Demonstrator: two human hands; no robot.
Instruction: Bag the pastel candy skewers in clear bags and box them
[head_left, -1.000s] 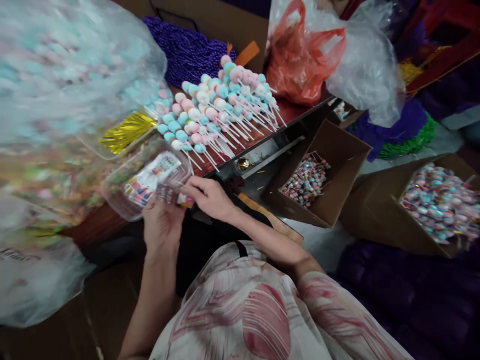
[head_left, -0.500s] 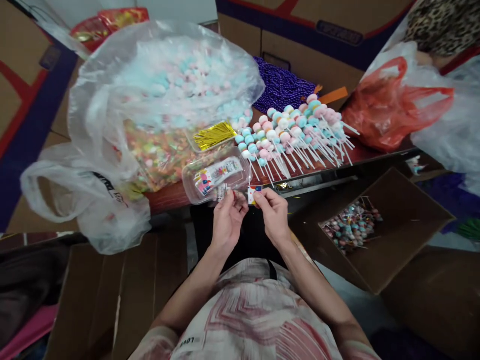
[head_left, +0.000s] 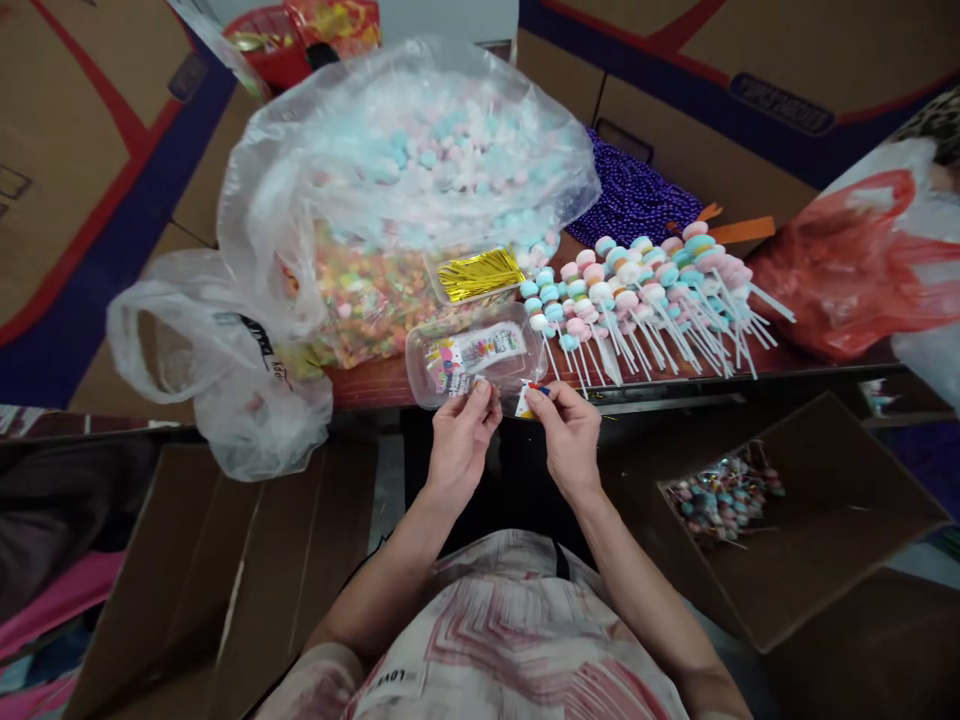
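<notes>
My left hand (head_left: 463, 440) pinches a small printed label at the near edge of a clear plastic tray (head_left: 480, 352) that holds more printed labels. A little to its right, my right hand (head_left: 568, 435) pinches another small printed label (head_left: 526, 400) between thumb and fingers. Both hands hover at the front edge of the red table (head_left: 375, 382). Just beyond them lies a row of pastel marshmallow sticks (head_left: 645, 295) with white stems pointing right.
A big clear bag of pastel candies (head_left: 405, 190) and a gold twist-tie pack (head_left: 480, 273) sit behind the tray. Purple beads (head_left: 637, 200) and a red bag (head_left: 847, 265) lie further right. An open carton of wrapped sticks (head_left: 724, 495) stands lower right; cardboard lies lower left.
The view swung left and settled. My hands came apart, each now pinching a small label in front of the tray.
</notes>
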